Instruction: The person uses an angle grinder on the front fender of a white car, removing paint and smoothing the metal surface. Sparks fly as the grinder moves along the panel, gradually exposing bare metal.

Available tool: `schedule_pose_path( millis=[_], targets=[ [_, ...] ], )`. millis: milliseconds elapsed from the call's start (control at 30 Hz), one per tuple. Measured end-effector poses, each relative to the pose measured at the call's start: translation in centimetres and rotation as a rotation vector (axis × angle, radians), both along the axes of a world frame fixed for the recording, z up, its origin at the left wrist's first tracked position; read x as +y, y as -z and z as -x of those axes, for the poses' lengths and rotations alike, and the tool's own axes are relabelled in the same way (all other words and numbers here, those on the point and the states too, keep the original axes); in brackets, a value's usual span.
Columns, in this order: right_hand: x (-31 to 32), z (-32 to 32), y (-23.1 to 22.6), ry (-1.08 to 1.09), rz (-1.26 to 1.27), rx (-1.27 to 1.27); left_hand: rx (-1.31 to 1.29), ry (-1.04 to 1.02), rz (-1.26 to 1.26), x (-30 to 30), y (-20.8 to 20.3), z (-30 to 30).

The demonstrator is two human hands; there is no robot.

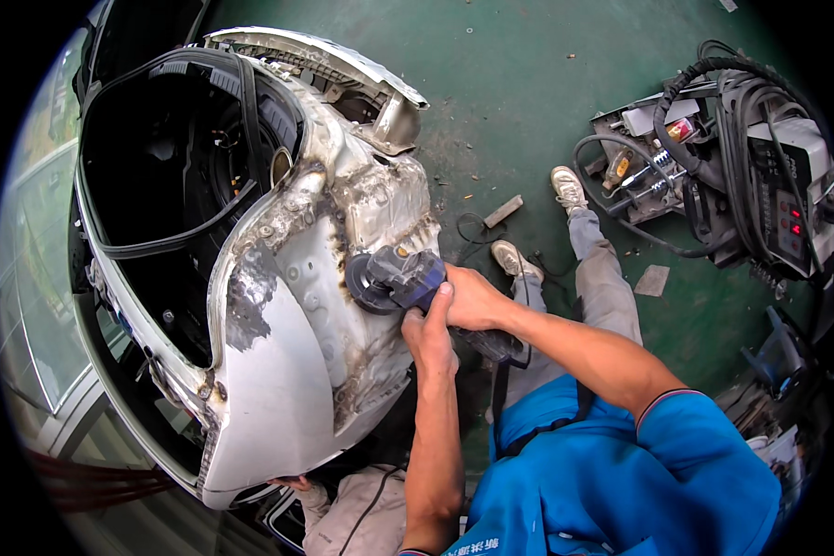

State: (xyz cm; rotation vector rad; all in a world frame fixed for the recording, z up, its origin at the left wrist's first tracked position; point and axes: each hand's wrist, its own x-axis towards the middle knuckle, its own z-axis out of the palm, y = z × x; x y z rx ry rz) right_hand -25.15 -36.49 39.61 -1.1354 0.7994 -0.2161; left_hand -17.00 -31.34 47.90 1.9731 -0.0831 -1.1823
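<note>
Both my hands are wrapped round a dark blue and black angle grinder [419, 278]. My left hand [429, 341] grips its near side, the thumb up along the body. From the right, my right hand [473, 298] closes round the body of the tool. The grinder's round dark disc [369, 285] faces the rear corner of a white car body [283, 398]; I cannot tell whether it touches the metal. Around the disc the bare panel [380, 199] is scuffed, with brown scorched seams. A grey patch [250, 296] marks the white paint beside it.
A welding machine [788, 185] with coiled black cables stands at the far right. On the green floor [500, 83] lie a small block [503, 210], a flat piece [652, 280] and a thin cord. Another person's beige sleeve [371, 510] and hand [292, 482] show below the car's edge.
</note>
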Motion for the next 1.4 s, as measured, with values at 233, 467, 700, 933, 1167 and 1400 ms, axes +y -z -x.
schedule_pose_path(
  millis=[233,467,700,933,1167,1400],
  targets=[
    [-0.6,-0.2,-0.1,0.006,-0.028,-0.019,-0.015,-0.001,0.023,-0.3,0.5,-0.3],
    [-1.0,-0.2,0.0,-0.016,-0.047,-0.021,-0.035,0.011,-0.010,-0.3,0.9,-0.6],
    [-1.3,0.0,-0.2,-0.015,-0.052,0.004,-0.011,-0.026,-0.014,-0.5,0.9,-0.3],
    [-1.3,-0.1,0.0,-0.050,-0.034,0.041,0.004,-0.026,0.028,-0.2,1.2,-0.2],
    [-2.1,0.0,-0.9,-0.024,-0.050,0.028,0.005,0.000,0.032,0.0,1.4,-0.8],
    [-1.2,-0.1,-0.3,-0.027,-0.059,0.007,0.001,-0.021,0.020,0.4,1.5,-0.4]
  ],
)
